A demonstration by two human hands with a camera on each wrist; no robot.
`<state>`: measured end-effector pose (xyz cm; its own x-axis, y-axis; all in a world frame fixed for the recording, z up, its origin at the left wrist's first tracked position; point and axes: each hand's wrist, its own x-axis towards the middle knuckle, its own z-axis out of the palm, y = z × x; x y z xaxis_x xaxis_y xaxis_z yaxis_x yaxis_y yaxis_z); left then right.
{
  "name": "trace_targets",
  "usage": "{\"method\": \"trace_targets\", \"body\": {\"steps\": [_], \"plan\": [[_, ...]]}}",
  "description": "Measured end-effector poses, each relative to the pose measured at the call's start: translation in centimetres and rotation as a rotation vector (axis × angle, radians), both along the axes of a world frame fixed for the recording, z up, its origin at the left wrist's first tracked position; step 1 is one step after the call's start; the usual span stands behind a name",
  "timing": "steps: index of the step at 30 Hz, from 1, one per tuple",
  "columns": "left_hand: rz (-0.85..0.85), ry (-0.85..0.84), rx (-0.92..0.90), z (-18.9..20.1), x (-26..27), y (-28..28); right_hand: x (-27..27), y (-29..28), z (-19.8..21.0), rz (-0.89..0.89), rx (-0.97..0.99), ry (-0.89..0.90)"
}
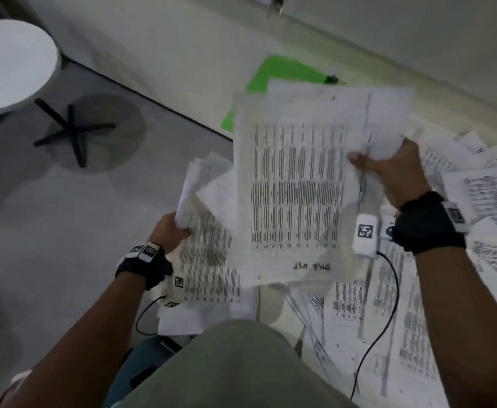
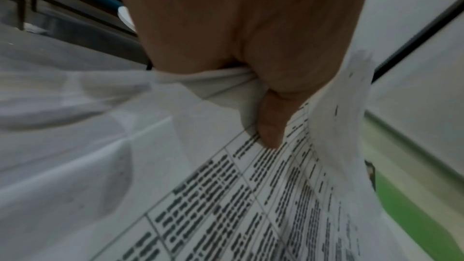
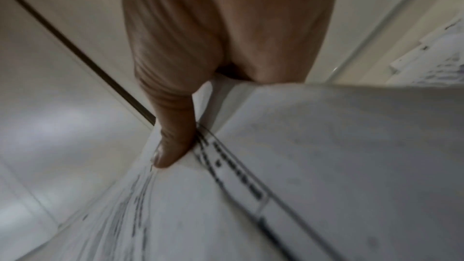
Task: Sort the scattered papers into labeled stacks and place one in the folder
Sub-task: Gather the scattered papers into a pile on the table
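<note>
In the head view my right hand (image 1: 388,169) grips a thick stack of printed sheets (image 1: 297,184) by its right edge, lifted above the table, thumb on top. The top sheet bears a handwritten label near its lower edge. My left hand (image 1: 172,231) grips a second bundle of printed sheets (image 1: 209,260) at its left edge, lower and to the left. The left wrist view shows the thumb (image 2: 271,124) pressed on a printed table page (image 2: 226,195). The right wrist view shows the thumb (image 3: 173,142) pinning a sheet (image 3: 326,166). A green folder (image 1: 276,75) lies behind the stacks, partly hidden.
Several loose printed papers (image 1: 403,319) cover the table at the right and in front. A round white side table (image 1: 11,66) on a black cross base stands on the floor at the left. A black clip (image 1: 332,79) sits on the folder. Cables run from both wrist cameras.
</note>
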<state>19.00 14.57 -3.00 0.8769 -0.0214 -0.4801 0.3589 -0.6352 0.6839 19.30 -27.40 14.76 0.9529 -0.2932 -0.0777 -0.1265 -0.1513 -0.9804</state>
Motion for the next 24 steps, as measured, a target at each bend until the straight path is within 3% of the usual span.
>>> {"method": "trace_targets", "body": {"steps": [4,8,11,15,22,24], "plan": [[-0.06,0.073,0.033,-2.1,-1.1,-2.2,-1.9,1.3,-6.5,0.087,-0.097,0.306],[0.032,0.158,-0.042,-2.8,-1.9,-3.2,-4.7,2.4,-14.1,0.119,-0.266,0.571],[0.045,0.181,-0.045,-2.7,-2.2,-3.3,-6.5,4.0,-15.4,0.167,-0.388,0.775],[0.053,0.214,-0.028,-2.6,-2.4,-3.0,-9.1,4.8,-16.9,0.04,-0.573,0.813],[-0.034,0.249,0.006,-1.9,-2.7,-3.1,-11.9,6.1,-17.2,-0.227,-0.657,0.835],[-0.026,0.257,-0.011,-1.8,-2.7,-3.1,-12.5,6.5,-16.9,-0.257,-0.812,0.834]]}}
